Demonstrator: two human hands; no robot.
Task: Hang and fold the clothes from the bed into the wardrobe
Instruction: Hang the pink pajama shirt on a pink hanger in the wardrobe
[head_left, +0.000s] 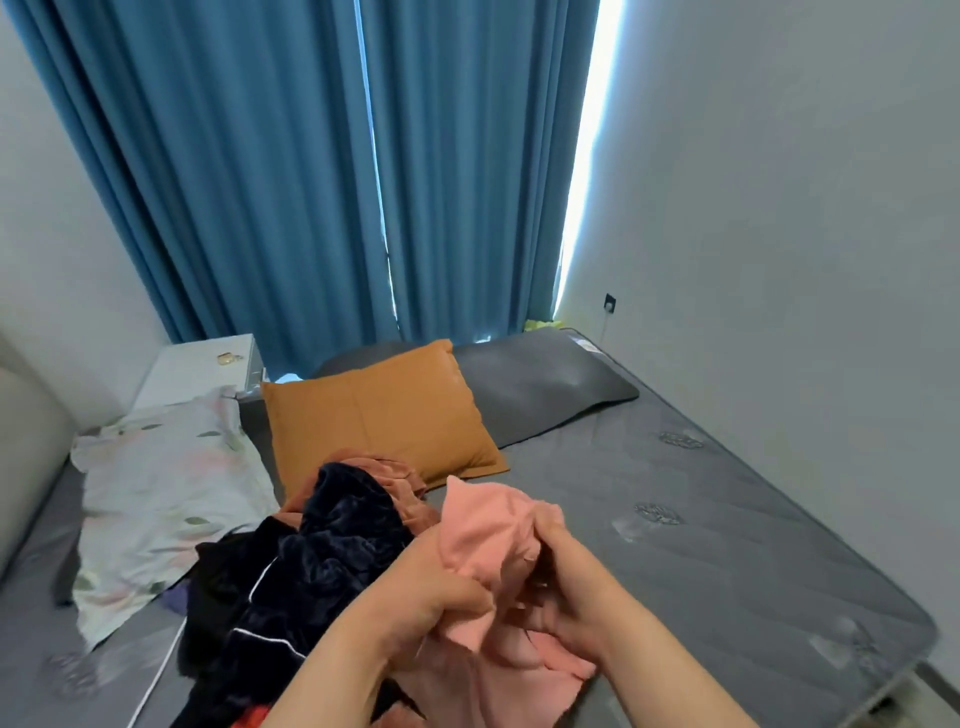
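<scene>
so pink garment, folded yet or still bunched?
Bunched: the pink garment is crumpled between left hand and right hand, with no flat folds.

In front of me blue curtains (291, 171) hang closed. An orange pillow (382, 410) lies beside a floral pillow (166, 493); a white nightstand (202, 371) stands behind.

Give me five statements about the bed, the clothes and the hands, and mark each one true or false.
1. Both hands, left and right, grip the pink garment. True.
2. The orange pillow lies on the floor. False: it lies on the bed.
3. The curtains are red. False: they are blue.
4. A dark velvety garment lies left of the pink one. True.
5. The floral pillow covers the pink garment. False: it lies apart, far left.
</scene>
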